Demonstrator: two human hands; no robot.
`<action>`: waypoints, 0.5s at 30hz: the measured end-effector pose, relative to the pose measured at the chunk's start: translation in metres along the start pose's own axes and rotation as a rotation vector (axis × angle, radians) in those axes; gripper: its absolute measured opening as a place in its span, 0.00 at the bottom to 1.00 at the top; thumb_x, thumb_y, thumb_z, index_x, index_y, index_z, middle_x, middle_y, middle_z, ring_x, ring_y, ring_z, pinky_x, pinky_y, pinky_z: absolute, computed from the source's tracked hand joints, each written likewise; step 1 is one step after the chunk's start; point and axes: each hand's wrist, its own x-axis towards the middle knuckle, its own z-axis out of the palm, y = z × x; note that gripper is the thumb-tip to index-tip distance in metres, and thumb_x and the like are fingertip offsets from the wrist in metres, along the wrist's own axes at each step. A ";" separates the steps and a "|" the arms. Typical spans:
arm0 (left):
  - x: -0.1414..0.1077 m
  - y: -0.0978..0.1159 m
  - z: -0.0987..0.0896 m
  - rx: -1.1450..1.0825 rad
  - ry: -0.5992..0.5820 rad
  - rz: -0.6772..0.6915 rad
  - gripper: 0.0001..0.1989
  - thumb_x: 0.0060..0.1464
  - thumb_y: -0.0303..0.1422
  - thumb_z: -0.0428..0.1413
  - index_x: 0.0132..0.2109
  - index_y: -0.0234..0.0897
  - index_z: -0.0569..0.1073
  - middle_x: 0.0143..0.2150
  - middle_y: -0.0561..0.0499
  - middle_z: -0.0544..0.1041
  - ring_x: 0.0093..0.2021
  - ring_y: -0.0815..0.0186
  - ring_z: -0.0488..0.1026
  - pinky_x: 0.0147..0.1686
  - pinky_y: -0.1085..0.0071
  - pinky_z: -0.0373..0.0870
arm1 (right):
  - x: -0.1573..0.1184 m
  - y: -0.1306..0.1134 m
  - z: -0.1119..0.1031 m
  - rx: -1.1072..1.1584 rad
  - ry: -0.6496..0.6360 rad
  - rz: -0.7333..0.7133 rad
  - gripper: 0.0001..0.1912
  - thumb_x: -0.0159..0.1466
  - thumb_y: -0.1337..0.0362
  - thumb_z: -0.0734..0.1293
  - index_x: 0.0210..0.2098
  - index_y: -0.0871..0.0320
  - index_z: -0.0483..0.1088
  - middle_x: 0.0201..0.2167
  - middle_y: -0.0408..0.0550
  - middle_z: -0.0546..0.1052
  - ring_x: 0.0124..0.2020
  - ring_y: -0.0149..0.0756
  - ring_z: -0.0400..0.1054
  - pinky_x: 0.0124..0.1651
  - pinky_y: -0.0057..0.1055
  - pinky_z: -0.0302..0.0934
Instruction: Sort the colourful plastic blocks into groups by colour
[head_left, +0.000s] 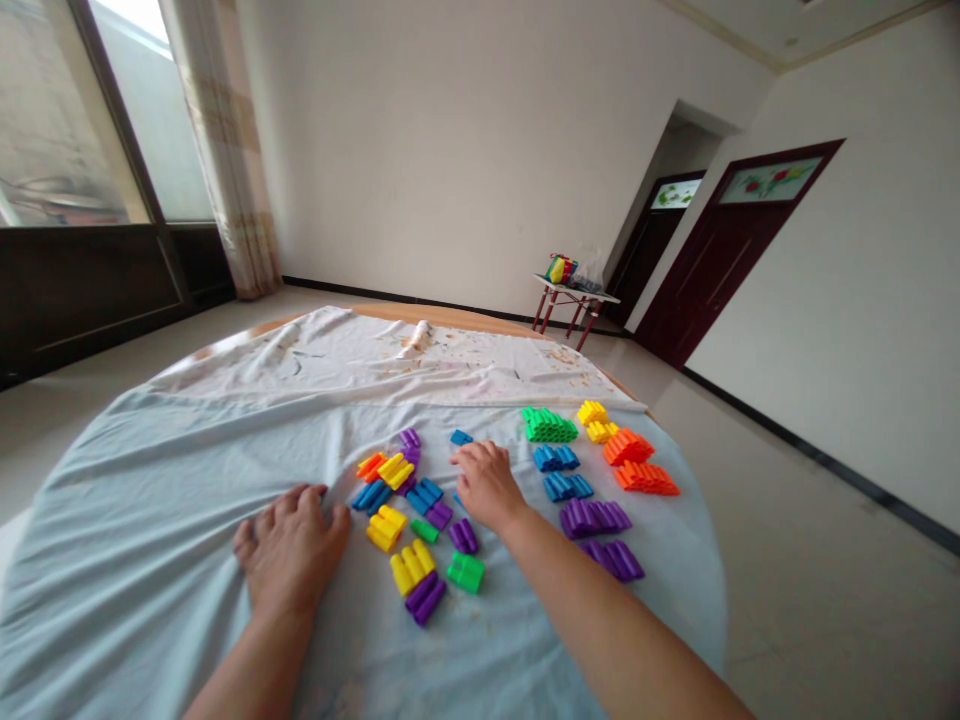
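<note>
Tube stacks (649, 479) at our right, two orange, two blue, line the cloth-covered table (150, 530); left fingers (286, 504) lie loose, right fingers' (472, 456) hold unclear; white wall (450, 150) beyond.

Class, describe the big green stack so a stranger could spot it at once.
On the cloth-covered table, look right of the person's right hand, among the coloured stacks. The green stack sits beyond the blue stacks and left of the yellow stacks, the only green one there.
</note>
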 end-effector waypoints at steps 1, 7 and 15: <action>0.000 0.000 0.000 0.003 0.003 0.002 0.25 0.54 0.44 0.40 0.52 0.38 0.68 0.57 0.43 0.67 0.58 0.52 0.59 0.60 0.52 0.45 | -0.003 -0.012 0.002 0.050 0.018 -0.057 0.13 0.60 0.69 0.63 0.44 0.55 0.70 0.47 0.49 0.71 0.50 0.40 0.60 0.54 0.38 0.52; 0.001 -0.001 0.001 0.013 0.020 0.006 0.25 0.54 0.44 0.39 0.52 0.38 0.68 0.57 0.43 0.67 0.58 0.51 0.59 0.60 0.52 0.46 | -0.014 -0.076 0.022 0.183 -0.147 -0.283 0.19 0.59 0.56 0.67 0.49 0.53 0.67 0.50 0.47 0.70 0.50 0.40 0.61 0.53 0.36 0.55; 0.006 -0.004 -0.001 0.073 -0.056 -0.002 0.27 0.55 0.47 0.35 0.52 0.41 0.67 0.58 0.44 0.66 0.59 0.53 0.58 0.60 0.55 0.45 | -0.025 -0.026 0.001 0.150 -0.157 -0.081 0.11 0.61 0.66 0.65 0.44 0.55 0.71 0.40 0.46 0.76 0.45 0.37 0.67 0.50 0.34 0.57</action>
